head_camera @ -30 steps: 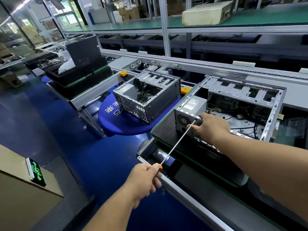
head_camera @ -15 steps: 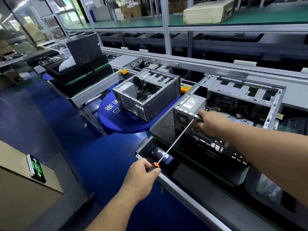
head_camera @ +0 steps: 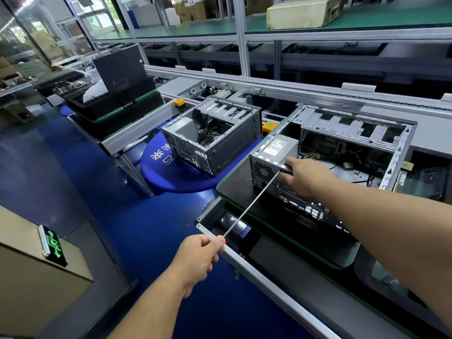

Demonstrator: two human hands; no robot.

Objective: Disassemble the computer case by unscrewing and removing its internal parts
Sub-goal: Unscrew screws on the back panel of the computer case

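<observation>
Since the earlier frame little had been shifted: the right hand (head_camera: 304, 176) had been kept on the rear top edge of the computer case (head_camera: 342, 157), fingers curled over the rim beside the power supply (head_camera: 275, 155). The case was laid open on its side at the left end of the black pallet (head_camera: 234, 189). A long screwdriver (head_camera: 252, 204) was gripped at its orange handle by the left hand (head_camera: 198, 260), fingers wrapped round it, the tip set against the case's back panel. A second case (head_camera: 210, 140) was stood on a blue round stand (head_camera: 176, 177) nearby.
</observation>
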